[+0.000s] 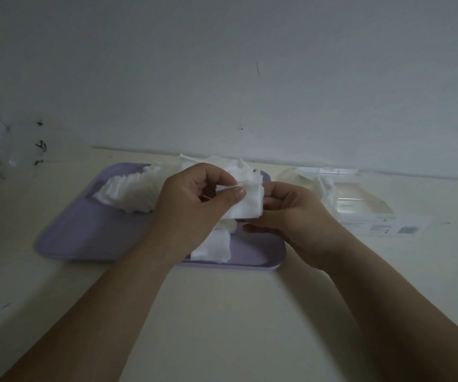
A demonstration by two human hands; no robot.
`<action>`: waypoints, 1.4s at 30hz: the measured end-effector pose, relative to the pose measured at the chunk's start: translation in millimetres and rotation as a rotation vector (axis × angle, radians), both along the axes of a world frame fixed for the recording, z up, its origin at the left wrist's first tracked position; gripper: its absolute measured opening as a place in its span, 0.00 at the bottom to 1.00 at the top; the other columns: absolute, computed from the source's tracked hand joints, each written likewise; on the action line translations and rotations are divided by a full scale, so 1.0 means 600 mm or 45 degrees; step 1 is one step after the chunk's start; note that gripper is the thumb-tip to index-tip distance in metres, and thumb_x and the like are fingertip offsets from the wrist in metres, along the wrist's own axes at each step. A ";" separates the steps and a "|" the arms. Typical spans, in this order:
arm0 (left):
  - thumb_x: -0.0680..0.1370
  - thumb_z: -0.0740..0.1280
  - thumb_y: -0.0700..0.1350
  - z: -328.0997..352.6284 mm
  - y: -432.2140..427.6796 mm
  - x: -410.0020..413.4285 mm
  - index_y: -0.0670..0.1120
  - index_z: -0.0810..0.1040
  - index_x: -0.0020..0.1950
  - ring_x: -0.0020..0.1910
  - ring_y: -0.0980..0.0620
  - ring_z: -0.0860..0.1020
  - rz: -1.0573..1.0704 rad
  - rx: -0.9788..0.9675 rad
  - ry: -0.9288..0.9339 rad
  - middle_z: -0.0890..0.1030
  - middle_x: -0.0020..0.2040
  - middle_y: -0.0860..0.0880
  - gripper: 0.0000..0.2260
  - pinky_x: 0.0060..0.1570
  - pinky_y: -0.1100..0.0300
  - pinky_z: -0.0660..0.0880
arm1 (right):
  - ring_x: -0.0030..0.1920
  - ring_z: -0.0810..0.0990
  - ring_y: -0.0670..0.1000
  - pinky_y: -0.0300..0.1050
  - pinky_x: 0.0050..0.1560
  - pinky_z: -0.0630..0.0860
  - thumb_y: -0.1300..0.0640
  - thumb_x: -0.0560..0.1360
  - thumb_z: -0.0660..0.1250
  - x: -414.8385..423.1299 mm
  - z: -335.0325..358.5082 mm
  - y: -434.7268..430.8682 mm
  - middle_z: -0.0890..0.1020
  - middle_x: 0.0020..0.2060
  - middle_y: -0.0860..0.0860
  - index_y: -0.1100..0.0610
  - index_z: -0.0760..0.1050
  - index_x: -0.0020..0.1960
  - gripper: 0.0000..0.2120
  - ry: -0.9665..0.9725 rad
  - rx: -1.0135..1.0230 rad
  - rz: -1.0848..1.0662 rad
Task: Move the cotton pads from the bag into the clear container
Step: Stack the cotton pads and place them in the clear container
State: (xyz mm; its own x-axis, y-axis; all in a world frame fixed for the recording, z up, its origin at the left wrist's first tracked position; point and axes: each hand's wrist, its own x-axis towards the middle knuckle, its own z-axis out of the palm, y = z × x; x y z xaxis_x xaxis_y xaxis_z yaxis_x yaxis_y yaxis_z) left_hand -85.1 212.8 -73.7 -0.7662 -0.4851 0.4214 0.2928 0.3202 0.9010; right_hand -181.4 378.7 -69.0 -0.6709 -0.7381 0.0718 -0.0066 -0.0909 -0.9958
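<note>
Frankly, the dim light makes much of this hard for me to read. The clear bag (21,144) at far left is only a faint crumpled sheen with a few dark marks against the wall (250,64), and I cannot tell whether anything is in it. The clear container (360,201) at right, close to the wall, is nearly as vague: I make out pale sides, a printed label (382,230) at its near side and a few white pads (325,186) at its left end, but I cannot tell how its lid stands. The fingertips of the right hand (294,216) are hidden behind the small stack of cotton pads (247,206), which is held above the purple tray (90,232). The left hand (192,208) pinches that stack near its top edge between thumb and forefinger; the right hand curls its fingers round the stack's right side and underside. On the tray a fanned row of pads (128,194) lies at the left rear, loose pads (222,161) show behind the hands, and a few more pads (214,248) lie near the front rim, partly hidden behind the left hand. The tray rests on a cream table (222,312).
</note>
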 end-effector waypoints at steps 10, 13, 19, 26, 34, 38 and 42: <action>0.73 0.80 0.44 -0.005 -0.003 0.002 0.52 0.84 0.44 0.35 0.52 0.76 0.012 -0.024 -0.036 0.83 0.38 0.46 0.07 0.36 0.54 0.75 | 0.58 0.85 0.68 0.60 0.63 0.82 0.73 0.74 0.73 -0.001 -0.004 -0.001 0.86 0.53 0.68 0.67 0.81 0.56 0.11 -0.035 0.001 -0.008; 0.73 0.80 0.43 -0.003 0.000 0.002 0.51 0.83 0.45 0.35 0.51 0.76 0.044 -0.060 -0.040 0.83 0.40 0.42 0.08 0.37 0.56 0.76 | 0.60 0.82 0.71 0.62 0.64 0.81 0.76 0.74 0.71 -0.003 -0.005 0.000 0.84 0.56 0.70 0.70 0.79 0.60 0.15 -0.037 0.005 0.031; 0.68 0.83 0.50 -0.001 0.003 0.000 0.52 0.80 0.54 0.31 0.57 0.71 0.271 -0.136 -0.064 0.76 0.37 0.50 0.19 0.34 0.65 0.72 | 0.56 0.85 0.62 0.59 0.59 0.82 0.70 0.75 0.74 -0.002 -0.003 -0.004 0.85 0.57 0.66 0.69 0.77 0.63 0.17 -0.044 -0.057 0.059; 0.74 0.79 0.40 -0.007 0.004 0.008 0.48 0.85 0.56 0.45 0.41 0.86 -0.174 -0.025 -0.175 0.88 0.44 0.43 0.12 0.47 0.47 0.82 | 0.62 0.82 0.67 0.61 0.66 0.79 0.69 0.72 0.69 -0.007 -0.008 -0.008 0.79 0.63 0.71 0.69 0.73 0.66 0.23 -0.027 -0.135 0.039; 0.74 0.79 0.40 -0.003 0.017 0.008 0.47 0.84 0.53 0.37 0.48 0.82 -0.130 -0.019 -0.188 0.85 0.41 0.38 0.10 0.35 0.59 0.77 | 0.60 0.84 0.61 0.57 0.68 0.79 0.52 0.81 0.69 0.010 -0.009 -0.021 0.77 0.67 0.66 0.56 0.76 0.66 0.16 -0.046 -0.109 -0.089; 0.76 0.76 0.39 0.000 0.015 0.010 0.48 0.82 0.56 0.31 0.53 0.79 -0.114 -0.022 -0.196 0.83 0.38 0.38 0.11 0.31 0.63 0.74 | 0.65 0.81 0.66 0.59 0.69 0.78 0.57 0.88 0.57 0.008 -0.007 -0.020 0.79 0.65 0.68 0.59 0.77 0.63 0.11 -0.055 -0.101 -0.126; 0.76 0.76 0.38 0.003 0.022 0.009 0.49 0.78 0.58 0.30 0.52 0.80 -0.046 0.009 -0.163 0.83 0.36 0.41 0.14 0.32 0.62 0.75 | 0.65 0.81 0.65 0.67 0.71 0.74 0.55 0.88 0.56 0.006 -0.008 -0.022 0.83 0.62 0.64 0.58 0.78 0.65 0.15 -0.040 -0.058 -0.209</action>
State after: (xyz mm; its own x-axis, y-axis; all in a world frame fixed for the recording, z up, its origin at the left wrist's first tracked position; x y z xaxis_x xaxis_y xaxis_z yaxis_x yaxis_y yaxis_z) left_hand -79.7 225.9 -72.0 -0.8305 -0.4589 0.3158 0.1865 0.3050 0.9339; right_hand -177.6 365.7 -73.8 -0.7846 -0.6149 0.0796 0.0061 -0.1361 -0.9907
